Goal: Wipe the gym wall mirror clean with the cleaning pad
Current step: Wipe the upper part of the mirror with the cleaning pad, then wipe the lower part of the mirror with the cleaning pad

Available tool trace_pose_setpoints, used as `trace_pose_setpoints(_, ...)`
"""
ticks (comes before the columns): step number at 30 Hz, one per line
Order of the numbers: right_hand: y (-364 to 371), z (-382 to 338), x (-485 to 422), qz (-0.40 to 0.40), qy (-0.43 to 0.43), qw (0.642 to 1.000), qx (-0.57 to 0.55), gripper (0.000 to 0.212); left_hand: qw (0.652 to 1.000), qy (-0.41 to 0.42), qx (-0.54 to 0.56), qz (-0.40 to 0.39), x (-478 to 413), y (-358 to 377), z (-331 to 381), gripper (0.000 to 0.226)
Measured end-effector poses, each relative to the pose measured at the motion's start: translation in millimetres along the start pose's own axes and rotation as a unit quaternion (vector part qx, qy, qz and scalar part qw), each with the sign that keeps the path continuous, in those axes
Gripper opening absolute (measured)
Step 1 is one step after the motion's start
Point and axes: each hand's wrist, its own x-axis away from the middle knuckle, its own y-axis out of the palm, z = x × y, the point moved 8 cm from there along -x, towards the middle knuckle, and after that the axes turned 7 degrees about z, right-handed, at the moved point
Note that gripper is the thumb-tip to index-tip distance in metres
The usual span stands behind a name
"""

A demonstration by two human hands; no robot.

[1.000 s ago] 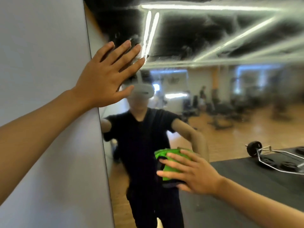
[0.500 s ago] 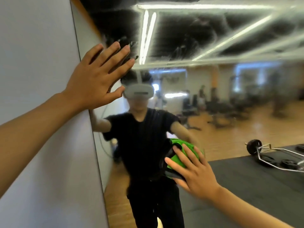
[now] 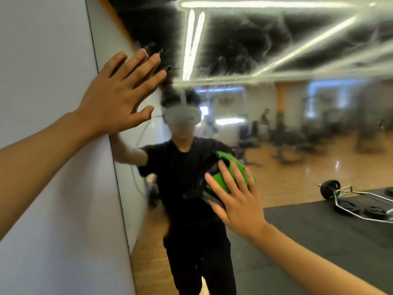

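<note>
The wall mirror (image 3: 297,60) fills the right and centre of the view, with smeary streaks across its upper part. My right hand (image 3: 236,194) presses the green cleaning pad (image 3: 231,169) flat against the glass at mid height, fingers straight and spread over it. A dark strap or edge of the pad shows beside my fingers. My left hand (image 3: 119,96) rests flat and spread on the mirror's left edge, where it meets the grey wall (image 3: 42,71).
The mirror's left edge (image 3: 114,167) runs down beside the grey wall. Reflected in the glass are a person in black with a headset, a wooden gym floor, a black mat and a barbell frame with plates (image 3: 357,201).
My right hand has slid the green pad to the right and slightly upward on the glass. My left hand stays flat at the mirror's edge. The view has shifted a little.
</note>
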Motion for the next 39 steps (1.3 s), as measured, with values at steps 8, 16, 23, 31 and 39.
trace_pose_setpoints(8,8,2,16,0.007,0.004,1.0,-0.015,0.073,0.999,0.018,0.034,0.021,48,-19,75,0.072)
trace_pose_setpoints(16,12,-13,33,0.008,0.117,0.993,-0.036,0.064,0.991,0.107,0.066,-0.043,103,22,140,0.068)
trace_pose_setpoints(23,22,-44,63,0.034,0.163,0.985,-0.036,0.059,0.994,0.103,0.035,-0.011,105,24,139,0.065)
trace_pose_setpoints(31,36,-126,83,-0.062,-0.066,0.996,-0.021,0.067,0.994,0.105,0.004,-0.015,108,28,138,0.065)
trace_pose_setpoints(39,40,-116,83,-0.097,-0.213,0.972,-0.022,0.073,0.994,0.107,-0.01,-0.022,107,25,138,0.067)
